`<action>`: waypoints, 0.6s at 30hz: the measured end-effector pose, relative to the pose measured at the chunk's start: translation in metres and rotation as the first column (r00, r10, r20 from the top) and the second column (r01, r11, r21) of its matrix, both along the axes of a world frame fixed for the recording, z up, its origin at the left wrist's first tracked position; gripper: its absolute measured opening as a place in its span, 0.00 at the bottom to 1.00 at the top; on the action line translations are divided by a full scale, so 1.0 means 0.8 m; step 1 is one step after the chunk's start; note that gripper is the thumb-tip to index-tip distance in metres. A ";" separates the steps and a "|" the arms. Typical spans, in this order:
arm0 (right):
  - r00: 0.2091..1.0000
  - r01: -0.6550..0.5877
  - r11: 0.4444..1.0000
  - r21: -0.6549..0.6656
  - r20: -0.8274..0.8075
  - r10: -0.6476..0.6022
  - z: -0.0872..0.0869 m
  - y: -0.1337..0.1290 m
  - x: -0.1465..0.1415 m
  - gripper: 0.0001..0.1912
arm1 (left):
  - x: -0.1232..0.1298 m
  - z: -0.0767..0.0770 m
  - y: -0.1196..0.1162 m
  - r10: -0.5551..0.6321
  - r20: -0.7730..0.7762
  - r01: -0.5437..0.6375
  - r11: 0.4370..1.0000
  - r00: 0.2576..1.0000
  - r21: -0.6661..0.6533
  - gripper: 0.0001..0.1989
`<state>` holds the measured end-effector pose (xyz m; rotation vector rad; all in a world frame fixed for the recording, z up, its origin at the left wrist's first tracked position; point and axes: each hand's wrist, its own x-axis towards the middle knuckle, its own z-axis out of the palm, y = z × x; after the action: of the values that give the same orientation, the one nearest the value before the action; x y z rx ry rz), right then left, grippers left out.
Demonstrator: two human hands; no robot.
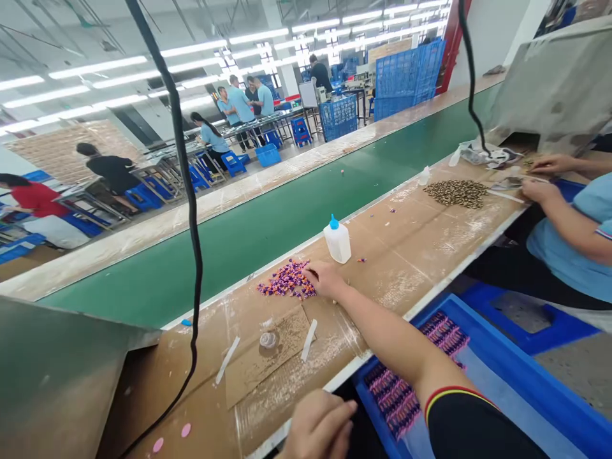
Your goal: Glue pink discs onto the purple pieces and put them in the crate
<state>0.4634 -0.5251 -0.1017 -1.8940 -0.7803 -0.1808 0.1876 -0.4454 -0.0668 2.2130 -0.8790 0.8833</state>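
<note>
At the right edge of a heap of small purple and orange pieces (285, 280), my right hand (325, 279) has its thumb and fingers drawn together. What lies between those fingertips is too small to make out. My left hand (316, 426) is in front of the bench's near edge with its fingers curled in, and anything inside them is hidden. Just beyond my right hand stands a white squeeze bottle (338, 242) with a blue tip. Nearer me, a small round clear container (268, 340) rests on a cardboard piece (239, 382) between two white strips.
Below the bench, a blue tray (507, 357) holds rows of pink and purple pieces (447, 335). A green conveyor belt (287, 197) runs behind the bench. A black cable (192, 223) hangs at left. On the right, a co-worker's hands (545, 188) are near a brown heap (456, 192).
</note>
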 end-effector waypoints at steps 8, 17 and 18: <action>0.995 -0.102 0.991 -0.084 0.006 0.103 0.023 -0.003 -0.020 0.08 | -0.022 0.072 0.050 0.182 0.060 -0.189 0.968 0.982 0.165 0.11; 0.990 -0.077 0.997 0.003 0.118 0.076 0.047 0.000 -0.058 0.08 | -0.002 0.056 0.053 0.297 0.058 -0.302 0.946 0.953 0.117 0.08; 0.988 -0.071 0.997 0.024 0.138 0.067 0.050 0.000 -0.067 0.08 | 0.000 0.062 0.058 0.305 0.049 -0.309 0.944 0.951 0.118 0.08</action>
<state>0.4095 -0.5247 -0.0614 -1.8387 -0.9298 -0.2806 0.1879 -0.3993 -0.0171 2.4960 -0.6243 1.0314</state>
